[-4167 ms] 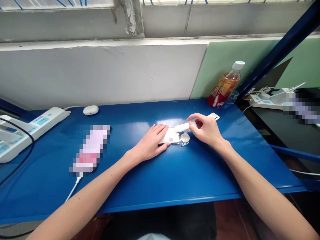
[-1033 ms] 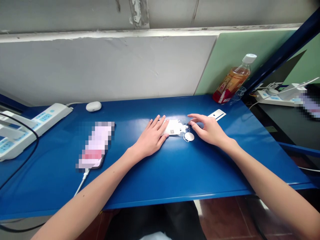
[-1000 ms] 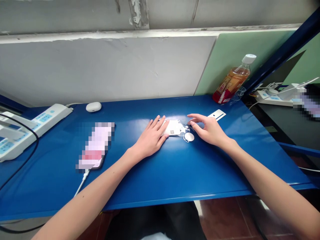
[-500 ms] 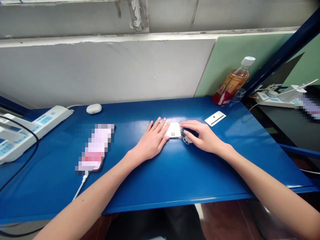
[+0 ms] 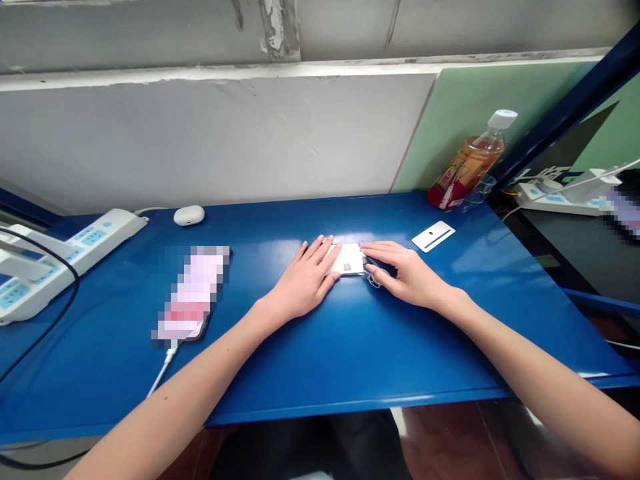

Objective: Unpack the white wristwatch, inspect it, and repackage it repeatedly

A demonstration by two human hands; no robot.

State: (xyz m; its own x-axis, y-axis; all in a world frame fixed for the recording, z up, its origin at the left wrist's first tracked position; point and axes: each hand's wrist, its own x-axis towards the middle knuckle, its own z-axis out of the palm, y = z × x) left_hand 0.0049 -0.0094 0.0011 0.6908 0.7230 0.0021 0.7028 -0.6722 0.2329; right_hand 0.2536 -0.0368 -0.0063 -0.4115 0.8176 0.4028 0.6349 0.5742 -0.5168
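My left hand (image 5: pixel 306 277) lies flat with fingers spread over the left part of a white card (image 5: pixel 351 257) on the blue table. A small dark square code is printed on the card, which seems to sit in a clear plastic card sleeve (image 5: pixel 361 273). At the sleeve's right end, my right hand (image 5: pixel 405 273) has its fingertips and thumb closed on the edge. A short ball chain (image 5: pixel 373 281) shows just beneath the right thumb. What lies under the right palm is hidden.
A white card with a dark stripe (image 5: pixel 433 237) lies right of my hands, before a drink bottle (image 5: pixel 467 167). To the left are a phone on a cable (image 5: pixel 195 293), a white earbud case (image 5: pixel 189 215) and a power strip (image 5: pixel 75 257). The table's front edge (image 5: pixel 350 413) is near me.
The right fingertips and thumb have shifted slightly at the sleeve's right end, and less of the chain shows. The left hand stays put; the view has shifted a little.
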